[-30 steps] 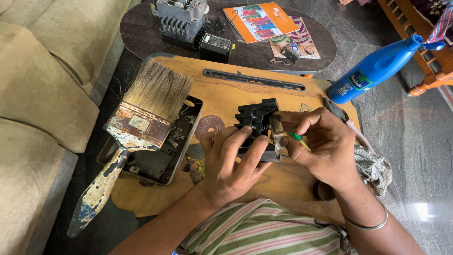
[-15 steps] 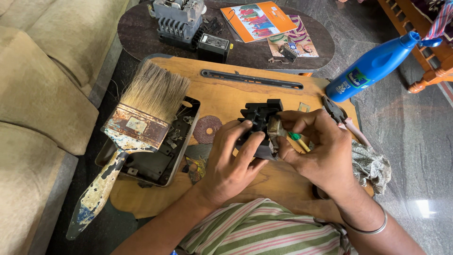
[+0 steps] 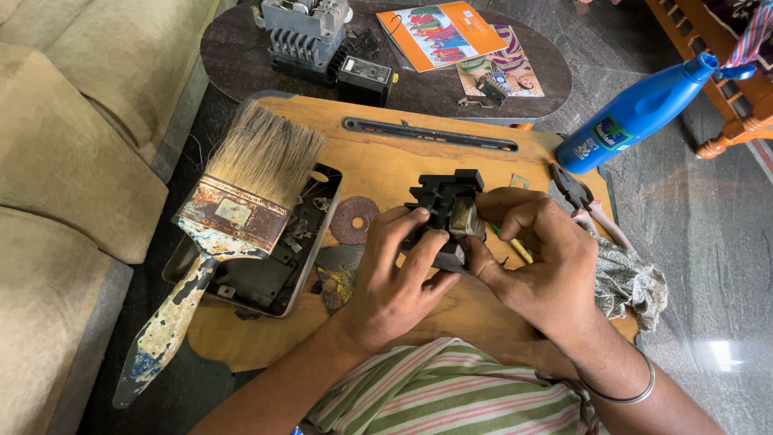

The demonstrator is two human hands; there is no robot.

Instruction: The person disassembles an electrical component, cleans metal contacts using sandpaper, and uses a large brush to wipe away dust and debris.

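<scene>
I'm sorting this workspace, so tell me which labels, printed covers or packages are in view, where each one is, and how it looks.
Blue plastic bottle: lying right of the wooden board, with a green and white label.
Orange booklet: on the dark oval table, colourful cover picture.
Picture card: beside the booklet, partly under it.
Black box: near the grey device, pale label on top.

Wooden board (image 3: 386, 165) bearing metal tray (image 3: 181, 270), black strip (image 3: 431, 134), pliers (image 3: 581, 201), rag (image 3: 628, 282), round disc (image 3: 353, 219)
</scene>
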